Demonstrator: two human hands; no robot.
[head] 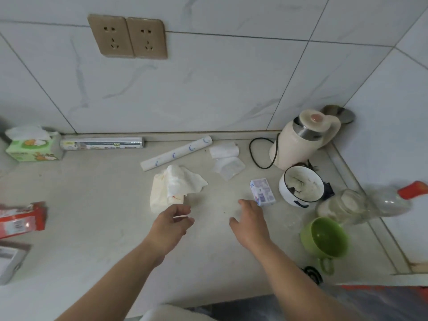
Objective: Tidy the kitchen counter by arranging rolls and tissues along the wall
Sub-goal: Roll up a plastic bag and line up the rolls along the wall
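Observation:
A cream tissue pack [162,193] with a white tissue sticking out lies mid-counter. My left hand [172,220] hovers just in front of it, fingers apart, holding nothing. My right hand [249,218] is open beside a small blue-white tissue packet [262,192], close to it. A white roll with blue marks [176,152] lies slanted near the wall. A boxed silver roll [102,143] lies flat against the wall, beside a green tissue box [34,147]. Two loose white tissues [228,159] lie near the roll's right end.
At the right corner stand a cream kettle [303,140] with its black cord, a white bowl [301,186], a glass jar [342,205], a lying plastic bottle [389,200] and a green cup [326,239]. A red packet [22,218] lies at the left edge.

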